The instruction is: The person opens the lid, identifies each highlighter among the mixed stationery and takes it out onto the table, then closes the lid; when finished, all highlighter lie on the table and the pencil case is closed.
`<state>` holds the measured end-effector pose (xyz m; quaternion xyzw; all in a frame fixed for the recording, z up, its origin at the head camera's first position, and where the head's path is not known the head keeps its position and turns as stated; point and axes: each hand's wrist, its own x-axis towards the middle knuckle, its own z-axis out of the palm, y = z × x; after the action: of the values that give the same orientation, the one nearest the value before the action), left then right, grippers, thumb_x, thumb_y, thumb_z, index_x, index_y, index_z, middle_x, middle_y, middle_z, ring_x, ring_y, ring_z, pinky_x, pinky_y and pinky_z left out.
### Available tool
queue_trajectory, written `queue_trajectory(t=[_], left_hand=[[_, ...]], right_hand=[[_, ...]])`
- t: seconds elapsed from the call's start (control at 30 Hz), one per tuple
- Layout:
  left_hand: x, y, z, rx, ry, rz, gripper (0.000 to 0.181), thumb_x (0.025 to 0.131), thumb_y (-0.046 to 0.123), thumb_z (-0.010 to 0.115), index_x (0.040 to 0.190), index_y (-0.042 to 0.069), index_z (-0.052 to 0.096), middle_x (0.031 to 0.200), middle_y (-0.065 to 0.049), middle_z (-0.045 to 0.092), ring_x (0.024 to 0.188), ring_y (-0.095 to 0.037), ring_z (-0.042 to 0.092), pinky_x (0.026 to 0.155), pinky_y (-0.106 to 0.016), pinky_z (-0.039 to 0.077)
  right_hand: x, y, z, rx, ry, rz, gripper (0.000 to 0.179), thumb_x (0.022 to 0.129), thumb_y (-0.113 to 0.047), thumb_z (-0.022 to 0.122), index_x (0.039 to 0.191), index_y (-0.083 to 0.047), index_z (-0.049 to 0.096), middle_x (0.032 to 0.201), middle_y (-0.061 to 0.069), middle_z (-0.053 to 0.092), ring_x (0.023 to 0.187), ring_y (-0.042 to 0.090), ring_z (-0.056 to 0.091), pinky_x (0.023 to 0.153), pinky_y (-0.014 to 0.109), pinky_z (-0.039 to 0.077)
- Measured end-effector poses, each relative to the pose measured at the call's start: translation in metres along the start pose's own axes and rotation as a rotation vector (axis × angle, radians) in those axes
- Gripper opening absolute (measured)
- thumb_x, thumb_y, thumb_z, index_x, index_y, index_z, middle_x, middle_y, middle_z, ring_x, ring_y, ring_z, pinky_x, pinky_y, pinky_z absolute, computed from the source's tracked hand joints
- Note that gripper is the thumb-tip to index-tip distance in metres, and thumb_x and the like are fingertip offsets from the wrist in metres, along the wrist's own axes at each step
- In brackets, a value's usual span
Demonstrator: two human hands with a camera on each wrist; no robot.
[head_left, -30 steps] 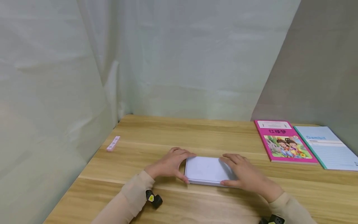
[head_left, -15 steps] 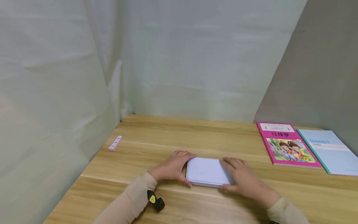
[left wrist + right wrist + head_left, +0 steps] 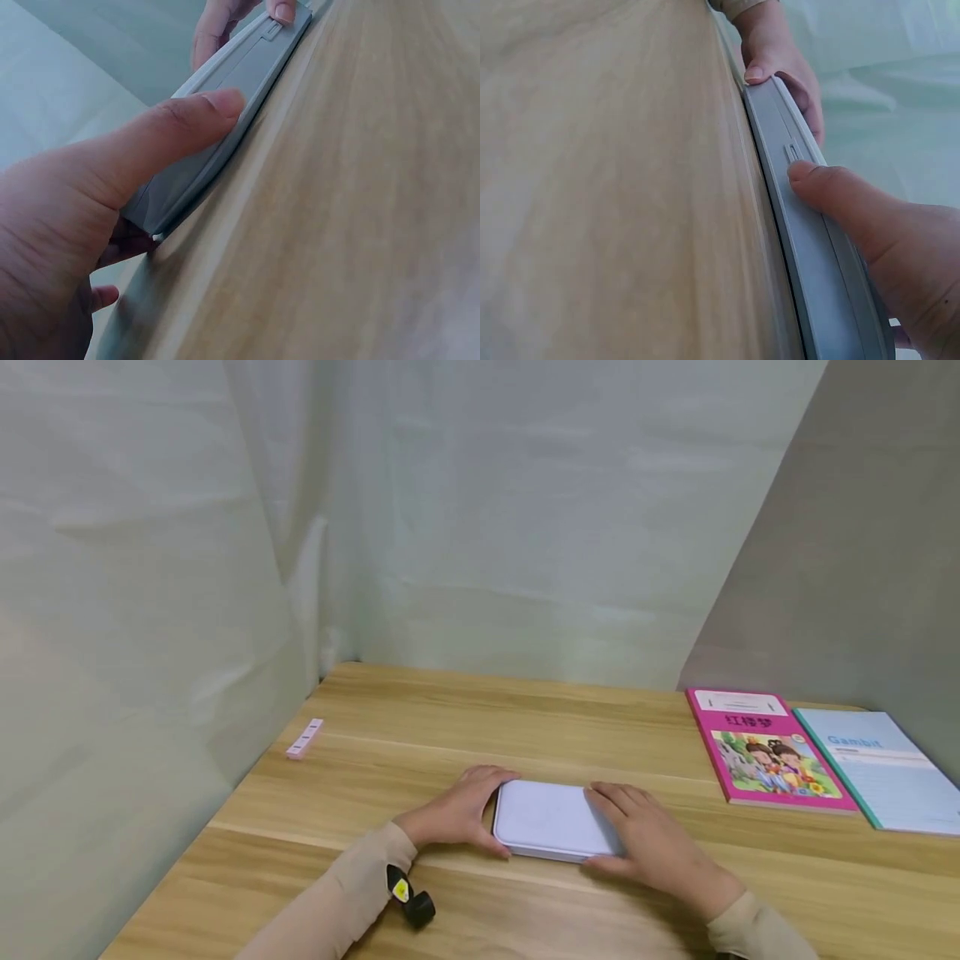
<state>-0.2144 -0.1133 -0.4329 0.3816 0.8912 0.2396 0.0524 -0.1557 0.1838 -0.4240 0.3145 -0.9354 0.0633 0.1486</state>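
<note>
A flat white case [image 3: 557, 820] with rounded corners and a grey side wall [image 3: 799, 225] lies on the wooden table in the head view. My left hand [image 3: 461, 812] grips its left end, thumb on the near side and fingers at the far side. At the opposite end my right hand [image 3: 652, 839] holds it the same way, with fingers over the far right corner. In the right wrist view, the right thumb [image 3: 832, 186] presses the side wall beside a small slotted catch [image 3: 793, 153]. The left thumb [image 3: 202, 112] lies against that same wall in the left wrist view.
A pink picture-cover book [image 3: 768, 752] lies at the table's back right, beside a pale blue notebook [image 3: 881, 768]. Near the left edge is a small pink-and-white strip [image 3: 305, 739]. Pale curtains [image 3: 525, 527] hang behind and to the left of the table [image 3: 450, 710].
Both hands stay at the ends of the case. The right thumb has shifted slightly left along the near side; otherwise the head view itself has moved a little.
</note>
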Motion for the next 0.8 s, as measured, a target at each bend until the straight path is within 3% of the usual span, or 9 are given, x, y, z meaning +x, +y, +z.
queue_trajectory(t=[0.2,0.43,0.8], left_hand=[[0.0012,0.0002,-0.0005,0.018,0.026,0.036,0.102,0.059,0.045,0.089,0.139,0.004,0.041,0.137,-0.012,0.052,0.131,-0.029,0.043,0.114,-0.049,0.03],[-0.0004,-0.0007,0.0011,-0.018,0.007,0.007,0.102,0.06,0.043,0.089,0.14,0.003,0.039,0.14,-0.012,0.05,0.135,-0.029,0.04,0.117,-0.048,0.028],[0.0001,-0.0023,0.0034,-0.035,0.002,0.019,0.101,0.061,0.041,0.089,0.14,0.004,0.038,0.139,-0.011,0.048,0.134,-0.028,0.039,0.117,-0.048,0.027]], right_hand=[[0.0019,0.0028,-0.0013,-0.005,0.01,-0.029,0.087,0.075,-0.066,0.067,0.134,-0.002,0.054,0.133,0.012,0.058,0.119,0.027,0.055,0.103,0.045,0.046],[0.003,0.0059,-0.0005,0.016,-0.017,-0.036,0.088,0.077,-0.07,0.062,0.134,-0.004,0.054,0.134,0.011,0.058,0.118,0.026,0.055,0.102,0.044,0.048],[0.0028,0.0098,0.0011,0.032,0.01,-0.059,0.086,0.077,-0.071,0.061,0.132,-0.004,0.057,0.132,0.01,0.059,0.115,0.023,0.055,0.099,0.042,0.049]])
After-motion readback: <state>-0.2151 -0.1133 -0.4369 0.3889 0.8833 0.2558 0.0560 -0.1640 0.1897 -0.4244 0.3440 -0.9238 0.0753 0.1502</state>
